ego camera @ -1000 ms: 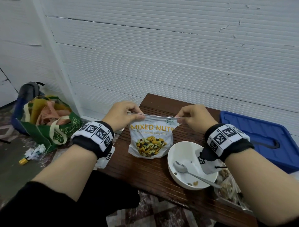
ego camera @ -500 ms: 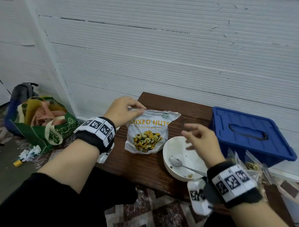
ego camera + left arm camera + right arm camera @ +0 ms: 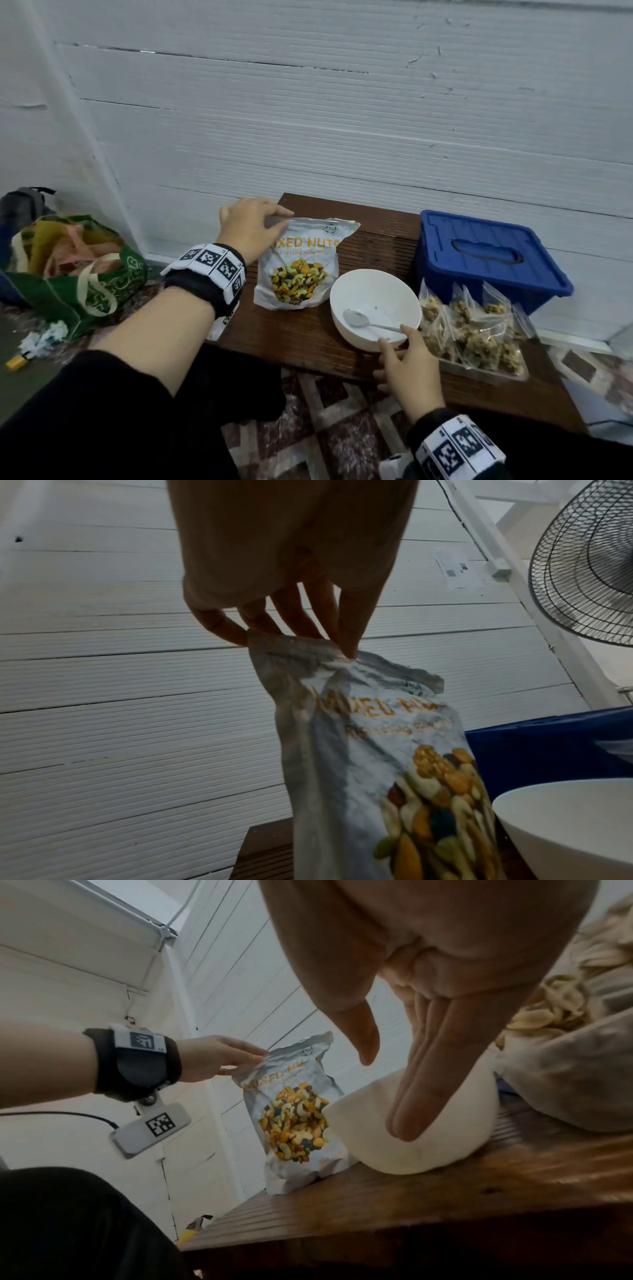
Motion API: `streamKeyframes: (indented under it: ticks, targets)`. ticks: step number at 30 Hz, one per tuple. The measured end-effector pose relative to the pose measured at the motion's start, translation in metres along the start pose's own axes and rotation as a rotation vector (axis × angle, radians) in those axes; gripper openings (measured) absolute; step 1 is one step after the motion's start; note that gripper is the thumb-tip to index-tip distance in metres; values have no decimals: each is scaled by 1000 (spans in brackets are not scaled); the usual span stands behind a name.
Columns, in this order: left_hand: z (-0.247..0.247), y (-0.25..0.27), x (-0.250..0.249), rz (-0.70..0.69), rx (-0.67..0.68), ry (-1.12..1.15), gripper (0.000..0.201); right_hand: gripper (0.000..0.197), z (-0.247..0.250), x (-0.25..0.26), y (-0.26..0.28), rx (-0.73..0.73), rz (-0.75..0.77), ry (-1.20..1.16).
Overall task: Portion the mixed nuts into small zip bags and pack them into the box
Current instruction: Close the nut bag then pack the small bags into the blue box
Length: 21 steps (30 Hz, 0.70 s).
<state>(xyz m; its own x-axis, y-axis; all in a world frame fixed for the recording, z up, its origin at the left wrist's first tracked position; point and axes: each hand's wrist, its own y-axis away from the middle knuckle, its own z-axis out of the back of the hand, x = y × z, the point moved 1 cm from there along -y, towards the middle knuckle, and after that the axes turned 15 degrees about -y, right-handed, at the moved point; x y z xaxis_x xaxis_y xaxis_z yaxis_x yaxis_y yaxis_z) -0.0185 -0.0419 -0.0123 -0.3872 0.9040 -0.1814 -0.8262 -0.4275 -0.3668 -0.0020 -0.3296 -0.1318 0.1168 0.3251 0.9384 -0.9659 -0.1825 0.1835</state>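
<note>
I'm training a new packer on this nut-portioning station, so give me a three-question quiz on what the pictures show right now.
1. True or false: the blue box has its lid off.
2. Which hand grips the top of the mixed nuts bag?
A) left hand
B) right hand
C) both
3. Fill in: the spoon lies inside the white ____.

Key
1. False; the lid is on.
2. A; the right hand rests with straight fingers at the bowl's near rim, beside the filled zip bags.
3. bowl
</note>
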Motion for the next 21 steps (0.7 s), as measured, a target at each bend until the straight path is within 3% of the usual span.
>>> streamKeyframes:
  ticks: [6, 11, 14, 21]
  targets:
    - [-4, 4, -4, 54, -20, 64, 14, 46, -12, -12, -11, -16, -3, 59]
    - [-7, 0, -6, 92, -21, 77, 8, 31, -12, 8, -5, -19, -3, 172]
    - [-7, -2, -7, 113, -23, 94, 11, 31, -11, 15, -3, -5, 31, 252]
    - [-10, -12, -10, 142, -24, 126, 5, 20, -11, 20, -2, 35, 59, 216]
